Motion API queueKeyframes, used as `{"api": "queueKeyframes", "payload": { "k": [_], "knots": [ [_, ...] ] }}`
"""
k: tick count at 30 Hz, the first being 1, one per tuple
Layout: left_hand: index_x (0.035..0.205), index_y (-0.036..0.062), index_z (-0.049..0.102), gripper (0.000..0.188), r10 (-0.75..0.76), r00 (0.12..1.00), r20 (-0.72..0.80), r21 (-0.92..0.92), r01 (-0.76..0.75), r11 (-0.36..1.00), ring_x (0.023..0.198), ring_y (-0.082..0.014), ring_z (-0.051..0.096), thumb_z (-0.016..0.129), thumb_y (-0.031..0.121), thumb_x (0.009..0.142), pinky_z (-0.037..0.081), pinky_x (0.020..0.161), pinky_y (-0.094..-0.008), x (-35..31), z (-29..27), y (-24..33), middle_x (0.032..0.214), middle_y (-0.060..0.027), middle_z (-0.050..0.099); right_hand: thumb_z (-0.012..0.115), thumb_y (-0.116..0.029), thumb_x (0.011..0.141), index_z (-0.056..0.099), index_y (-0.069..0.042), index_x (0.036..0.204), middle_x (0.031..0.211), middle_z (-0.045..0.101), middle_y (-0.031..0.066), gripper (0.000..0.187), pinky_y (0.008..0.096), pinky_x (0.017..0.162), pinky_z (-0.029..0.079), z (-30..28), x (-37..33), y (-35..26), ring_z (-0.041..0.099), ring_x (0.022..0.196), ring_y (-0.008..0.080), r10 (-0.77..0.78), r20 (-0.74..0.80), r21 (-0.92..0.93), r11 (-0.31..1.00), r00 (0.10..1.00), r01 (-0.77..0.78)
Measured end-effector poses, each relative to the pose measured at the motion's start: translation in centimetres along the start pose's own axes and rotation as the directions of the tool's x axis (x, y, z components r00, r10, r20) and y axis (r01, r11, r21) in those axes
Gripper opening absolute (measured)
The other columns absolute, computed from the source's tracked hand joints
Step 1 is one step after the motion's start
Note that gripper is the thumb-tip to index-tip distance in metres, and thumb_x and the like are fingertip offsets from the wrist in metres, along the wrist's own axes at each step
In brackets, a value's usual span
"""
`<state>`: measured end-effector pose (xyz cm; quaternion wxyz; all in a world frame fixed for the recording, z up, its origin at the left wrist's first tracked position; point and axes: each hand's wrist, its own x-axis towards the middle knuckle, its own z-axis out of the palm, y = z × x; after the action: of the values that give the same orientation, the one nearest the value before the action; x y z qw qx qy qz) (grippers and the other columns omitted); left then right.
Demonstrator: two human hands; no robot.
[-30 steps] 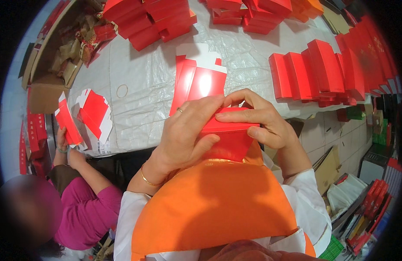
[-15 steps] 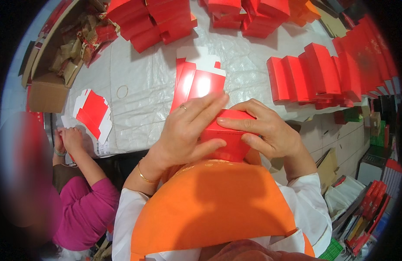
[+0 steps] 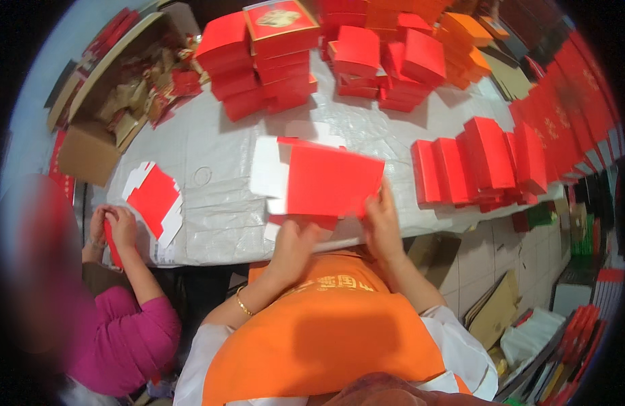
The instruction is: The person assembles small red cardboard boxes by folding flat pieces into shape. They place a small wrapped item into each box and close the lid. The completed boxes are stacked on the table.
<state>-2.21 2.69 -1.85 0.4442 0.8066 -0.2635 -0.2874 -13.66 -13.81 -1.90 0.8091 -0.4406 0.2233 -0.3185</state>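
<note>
Over the table's near edge I hold a red cardboard box (image 3: 334, 181), its white end flaps spread out at its left side. My right hand (image 3: 383, 227) is closed on the box's lower right corner. My left hand (image 3: 293, 252) grips its lower edge near the left end, the fingertips partly hidden and blurred. Behind the box, white flaps of a flat carton (image 3: 306, 130) on the table show past it; the box covers most of that carton.
Stacks of red boxes (image 3: 228, 68) stand at the back, with orange boxes (image 3: 468, 47) beside them. A row of red boxes (image 3: 488, 159) is on the right. Left lie a flat red-and-white carton (image 3: 153, 201) and a cardboard box (image 3: 89, 145) of packets. A co-worker's hands (image 3: 116, 227) hold something red.
The box has turned and moved up and away from my body; its white flaps now show at the left. Both hands have shifted to its lower edge. The view has tilted up.
</note>
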Motion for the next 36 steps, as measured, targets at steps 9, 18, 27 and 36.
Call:
{"api": "queueKeyframes", "payload": {
  "k": [9,18,27,36],
  "knots": [
    [0.131,-0.0054,0.051,0.051,0.126,0.94,-0.318,-0.505,-0.28,0.817,0.108,-0.022,0.059,0.071,0.024,0.095,0.048,0.096,-0.0359,1.5,0.2,-3.4,0.119,-0.013,0.063,0.043,-0.049,0.104,0.022,0.0,0.156,0.129,0.059,0.0242,0.075,0.043,0.101,0.045,1.1,1.5,0.0,0.062,0.113,0.04,-0.105,0.421,-0.685,0.615,0.901,0.391],
    [0.134,-0.0038,0.048,0.049,0.19,0.874,-0.446,-0.427,-0.395,0.813,0.115,-0.029,0.06,0.057,0.032,0.102,0.046,0.099,-0.0384,4.0,-5.0,-5.4,0.125,-0.0209,0.062,0.047,-0.036,0.106,0.048,0.004,0.135,0.117,0.065,0.0241,0.05,0.0404,0.093,0.049,7.0,4.7,4.5,0.064,0.109,0.0368,0.187,0.463,-0.76,0.586,0.866,0.28],
    [0.143,-0.001,0.044,0.059,0.235,0.621,-0.748,0.023,-0.329,0.944,0.135,-0.0368,0.044,0.066,0.021,0.093,0.04,0.109,-0.0435,24.0,-17.0,-5.1,0.146,-0.0265,0.041,0.051,-0.04,0.103,0.053,0.003,0.13,0.119,0.064,0.0124,0.051,0.0359,0.094,0.048,0.5,4.9,5.8,0.059,0.109,0.0199,0.259,0.252,-0.546,0.833,0.932,-0.084],
    [0.15,0.0149,0.042,0.079,0.378,0.621,-0.687,0.597,0.185,0.781,0.142,-0.0444,0.032,0.067,0.051,0.085,0.024,0.114,-0.0616,44.2,-31.7,-6.0,0.151,-0.0264,0.039,0.055,-0.065,0.092,0.055,0.002,0.125,0.112,0.067,0.0098,0.075,0.0363,0.085,0.051,-1.0,4.3,5.7,0.062,0.101,0.0186,0.295,0.167,-0.538,0.827,0.941,-0.163]
  ]
}}
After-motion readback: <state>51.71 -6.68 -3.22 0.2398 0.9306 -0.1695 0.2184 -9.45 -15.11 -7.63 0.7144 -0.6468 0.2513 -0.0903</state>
